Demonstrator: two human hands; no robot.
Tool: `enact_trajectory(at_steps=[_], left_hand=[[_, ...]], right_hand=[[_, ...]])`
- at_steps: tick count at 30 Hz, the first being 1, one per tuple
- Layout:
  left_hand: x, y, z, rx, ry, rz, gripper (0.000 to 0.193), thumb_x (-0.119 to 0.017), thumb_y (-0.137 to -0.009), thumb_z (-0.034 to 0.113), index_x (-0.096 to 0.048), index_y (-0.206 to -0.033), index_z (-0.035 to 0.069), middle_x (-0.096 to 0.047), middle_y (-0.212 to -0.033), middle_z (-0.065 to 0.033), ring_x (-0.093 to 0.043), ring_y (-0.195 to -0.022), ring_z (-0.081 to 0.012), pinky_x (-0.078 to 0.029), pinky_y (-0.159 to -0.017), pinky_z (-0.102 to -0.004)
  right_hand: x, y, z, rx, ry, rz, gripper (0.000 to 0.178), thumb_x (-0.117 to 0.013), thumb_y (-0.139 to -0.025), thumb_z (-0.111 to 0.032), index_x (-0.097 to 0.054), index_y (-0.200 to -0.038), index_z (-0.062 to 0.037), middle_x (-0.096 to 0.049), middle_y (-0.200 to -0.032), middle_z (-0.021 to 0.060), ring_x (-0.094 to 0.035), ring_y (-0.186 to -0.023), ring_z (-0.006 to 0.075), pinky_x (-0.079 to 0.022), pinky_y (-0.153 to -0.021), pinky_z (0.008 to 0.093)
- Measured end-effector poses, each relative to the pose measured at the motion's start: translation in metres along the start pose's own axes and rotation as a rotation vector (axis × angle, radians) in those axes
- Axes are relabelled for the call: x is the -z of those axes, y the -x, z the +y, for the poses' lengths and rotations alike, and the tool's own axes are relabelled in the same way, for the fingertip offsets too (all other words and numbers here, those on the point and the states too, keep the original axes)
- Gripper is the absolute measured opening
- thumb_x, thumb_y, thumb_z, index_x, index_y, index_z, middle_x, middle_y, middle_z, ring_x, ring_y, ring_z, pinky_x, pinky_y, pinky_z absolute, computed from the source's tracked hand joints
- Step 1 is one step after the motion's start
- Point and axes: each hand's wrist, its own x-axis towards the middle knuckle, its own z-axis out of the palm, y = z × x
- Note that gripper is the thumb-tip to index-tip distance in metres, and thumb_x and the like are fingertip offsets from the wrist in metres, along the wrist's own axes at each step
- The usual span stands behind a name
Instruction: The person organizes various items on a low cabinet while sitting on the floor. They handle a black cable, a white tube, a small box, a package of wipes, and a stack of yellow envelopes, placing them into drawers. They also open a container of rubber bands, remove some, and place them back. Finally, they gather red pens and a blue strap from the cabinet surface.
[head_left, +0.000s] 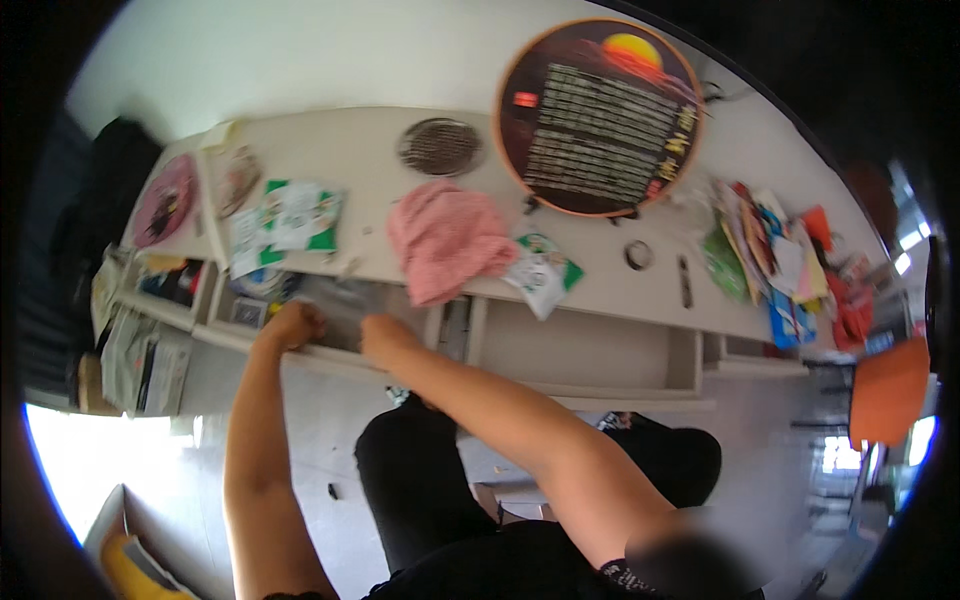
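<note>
Over an open drawer (232, 336) on the left of the desk, both my hands are closed. My left hand (297, 325) is at the left edge of a greyish see-through plastic bag (345, 298), fingers curled in. My right hand (385, 340) grips the bag's right side, its forearm crossing from the lower right. The film spreads between my two fists inside the drawer; motion blur hides the exact finger contact. Left of my left hand, a small grey square item (248, 312) and some small things lie in the drawer.
On the desk lie a pink towel (445, 235), green-and-white packets (305, 215), a round metal rack (440, 146), a tape roll (638, 255) and a pink tray (167, 200). A round printed board (600, 120) stands behind. Another pulled-out drawer (585, 350) sits right; an orange chair (888, 392) stands beyond.
</note>
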Motion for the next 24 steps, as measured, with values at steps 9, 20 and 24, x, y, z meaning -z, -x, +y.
enact_trajectory(at_steps=[9, 20, 24], left_hand=[[-0.033, -0.043, -0.001, 0.042, -0.606, -0.056, 0.031, -0.075, -0.064, 0.021, -0.068, -0.084, -0.002, -0.066, -0.094, -0.0208, -0.063, -0.094, -0.0338, -0.051, -0.08, -0.0404], [-0.011, 0.012, 0.073, -0.041, -0.523, -0.077, 0.036, -0.072, -0.072, 0.033, -0.068, -0.095, 0.006, -0.064, -0.1, -0.0188, -0.062, -0.094, -0.0337, -0.05, -0.081, -0.0406], [-0.031, 0.009, 0.074, -0.073, -0.431, -0.082, 0.035, -0.068, -0.073, 0.036, -0.069, -0.093, 0.008, -0.065, -0.096, -0.018, -0.061, -0.092, -0.0351, -0.048, -0.082, -0.0413]], right_hand=[[0.039, 0.062, 0.005, 0.201, 0.105, -0.104, 0.023, -0.064, -0.078, -0.022, -0.065, -0.089, -0.0024, -0.064, -0.089, 0.0192, -0.061, -0.088, 0.0372, -0.048, -0.076, 0.0463], [0.176, 0.173, 0.065, 0.268, -0.192, 0.46, 0.021, -0.061, -0.08, -0.023, -0.065, -0.092, -0.0059, -0.065, -0.081, 0.0121, -0.063, -0.074, 0.0295, -0.049, -0.065, 0.0407], [0.244, 0.208, 0.146, 0.079, -0.189, 0.842, 0.018, -0.063, -0.081, -0.018, -0.066, -0.093, -0.0047, -0.067, -0.078, 0.0089, -0.063, -0.067, 0.0175, -0.049, -0.063, 0.029]])
